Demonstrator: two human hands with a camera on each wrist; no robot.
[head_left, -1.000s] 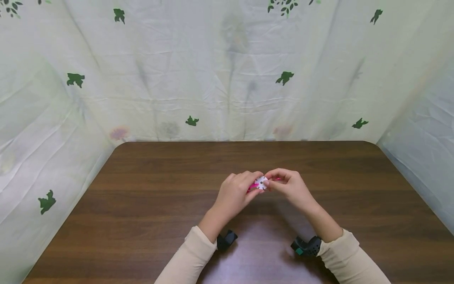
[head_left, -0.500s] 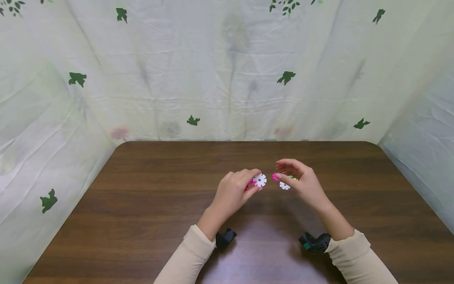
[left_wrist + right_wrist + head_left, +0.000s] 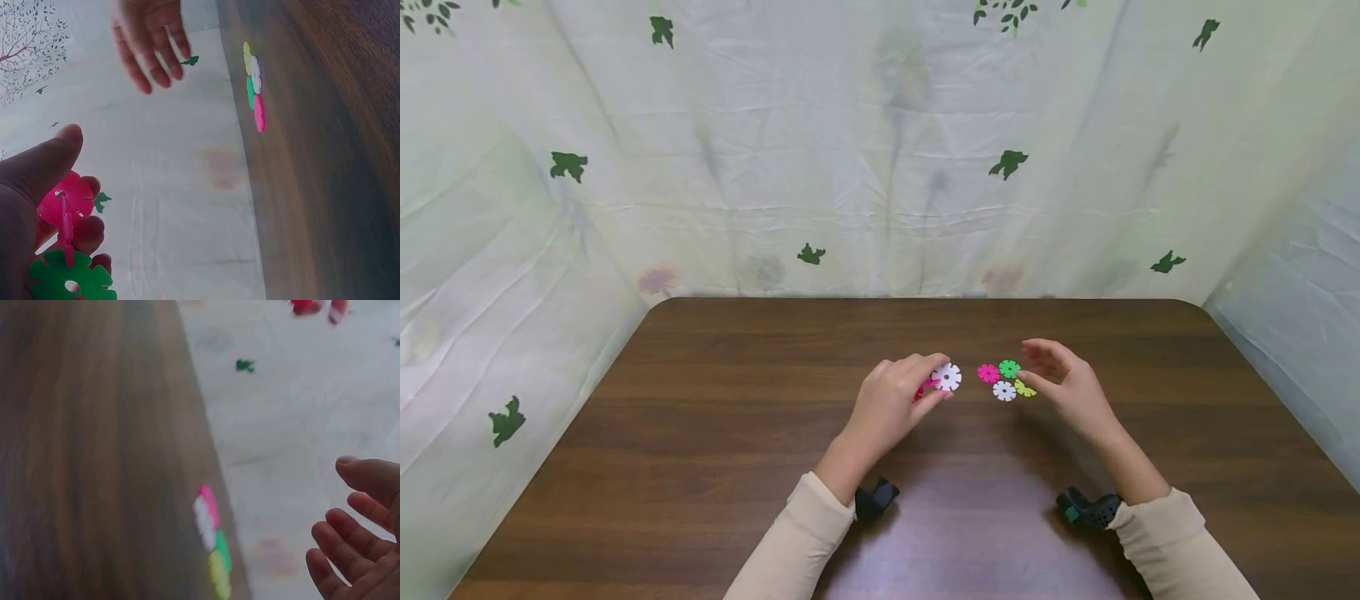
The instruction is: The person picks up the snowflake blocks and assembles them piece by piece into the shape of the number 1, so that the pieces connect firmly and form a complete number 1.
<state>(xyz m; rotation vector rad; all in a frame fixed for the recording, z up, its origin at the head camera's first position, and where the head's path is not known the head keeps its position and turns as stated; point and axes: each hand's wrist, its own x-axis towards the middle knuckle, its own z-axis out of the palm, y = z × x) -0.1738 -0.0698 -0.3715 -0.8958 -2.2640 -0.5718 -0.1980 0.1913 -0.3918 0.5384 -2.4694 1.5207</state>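
Observation:
My left hand (image 3: 891,404) grips a joined cluster of notched plastic snowflake discs above the table. A white disc (image 3: 948,377) of the cluster faces the head camera, while a pink disc (image 3: 76,199) and a green disc (image 3: 65,282) show in the left wrist view; fingers hide the rest. Free of any object, my right hand (image 3: 1075,392) hovers with parted, relaxed fingers just right of several loose discs. These are a pink disc (image 3: 988,373), a green disc (image 3: 1009,368), a white disc (image 3: 1003,391) and a yellow disc (image 3: 1024,389), lying close together on the table.
The brown wooden table (image 3: 760,433) reaches back to a pale leaf-printed curtain (image 3: 850,167). A black wrist camera (image 3: 877,500) sits on the left wrist and another wrist camera (image 3: 1086,508) on the right, both low over the table.
My right hand has let go of the joined cluster and moved right, past the loose discs, which now show. The left hand keeps its hold and has shifted slightly left.

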